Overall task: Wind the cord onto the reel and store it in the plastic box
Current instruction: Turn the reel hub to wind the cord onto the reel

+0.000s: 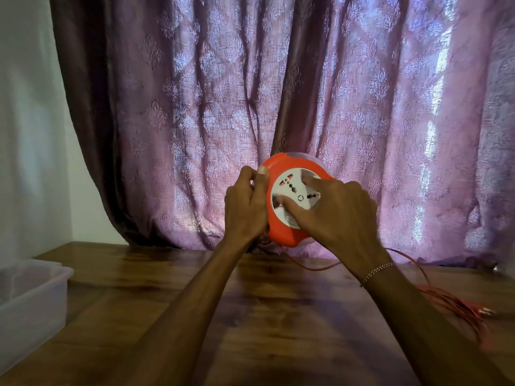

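Purple patterned curtain point(306, 93) fills the background; wooden table point(250, 316) below it runs toward the camera. Clear plastic box point(30, 291) sits at the table's left edge, open-topped, well apart from the work. Orange reel point(281, 232) is held up off the table in front of the curtain, its white socket face point(295, 196) tilted toward the camera. Red cord point(412, 263) trails from under the reel down and to the right, ending in a loose, blurred heap near the table's right edge, so a good length is not yet wound. Left hand point(245, 207) grips the reel's left rim, fingers curled round the edge, thumb on the front. Right hand point(334, 215) lies on the socket face, fingers spread apart and pressing flat; blur there suggests turning. Judgement: winding step in hand, storing not begun. Next move calls for a steady rim grip while the right hand turns the centre, drawing in the slack without snagging; then carry the reel left to the box.
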`<act>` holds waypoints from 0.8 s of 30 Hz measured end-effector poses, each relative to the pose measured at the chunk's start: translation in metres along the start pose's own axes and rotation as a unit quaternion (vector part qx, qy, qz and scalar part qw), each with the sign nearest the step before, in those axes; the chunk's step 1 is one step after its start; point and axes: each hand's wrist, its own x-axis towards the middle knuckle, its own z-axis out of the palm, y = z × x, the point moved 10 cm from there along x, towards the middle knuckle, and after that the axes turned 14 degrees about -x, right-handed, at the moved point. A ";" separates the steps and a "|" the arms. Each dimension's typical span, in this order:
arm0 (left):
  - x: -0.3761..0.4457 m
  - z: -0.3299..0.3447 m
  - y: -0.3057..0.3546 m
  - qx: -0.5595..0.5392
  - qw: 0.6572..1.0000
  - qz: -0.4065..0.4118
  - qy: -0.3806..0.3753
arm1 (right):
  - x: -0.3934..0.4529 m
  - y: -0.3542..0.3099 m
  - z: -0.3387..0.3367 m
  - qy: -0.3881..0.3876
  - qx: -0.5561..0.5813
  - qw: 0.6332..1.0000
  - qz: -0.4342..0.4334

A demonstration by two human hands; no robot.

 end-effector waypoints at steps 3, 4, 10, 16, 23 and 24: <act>0.000 -0.001 0.001 0.007 1.000 0.002 0.004 | 0.001 0.000 0.002 -0.004 0.003 1.000 0.010; 0.000 -0.002 0.001 0.007 1.000 0.001 0.004 | 0.001 -0.001 0.001 -0.004 -0.005 1.000 0.005; 0.003 -0.005 -0.002 -0.012 1.000 -0.011 0.002 | 0.005 -0.012 -0.011 -0.007 0.045 0.994 -0.103; 0.003 -0.008 0.000 -0.013 1.000 -0.009 0.003 | -0.003 -0.029 0.010 -0.135 0.017 0.968 -0.211; 0.003 -0.007 -0.001 -0.022 1.000 -0.016 0.002 | -0.008 -0.034 0.007 -0.085 -0.049 0.971 -0.217; 0.002 -0.007 -0.001 -0.025 1.000 -0.016 0.002 | -0.008 -0.034 0.003 -0.066 -0.055 0.973 -0.214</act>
